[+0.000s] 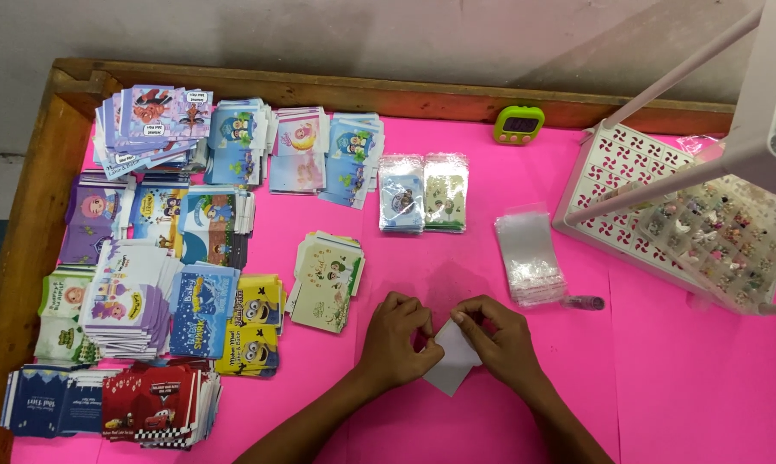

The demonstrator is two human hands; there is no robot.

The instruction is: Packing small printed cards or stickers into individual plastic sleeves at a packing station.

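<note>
My left hand (398, 339) and my right hand (501, 339) meet over the pink table top (663, 369), near its front edge. Together they pinch a small white paper envelope (453, 365), which points toward me as a tilted square. My left fingers grip its upper left edge and my right fingers its upper right edge. Just to the left lies a small pile of green-and-cream printed envelopes (326, 279).
Many stacks of colourful cartoon-print envelopes (160, 283) cover the left half. Two packed bundles (424, 193) sit at the centre back, a stack of clear plastic sleeves (530, 258) to the right, then a white perforated tray (629, 185), a green timer (519, 125) and a wooden table rim (27, 223).
</note>
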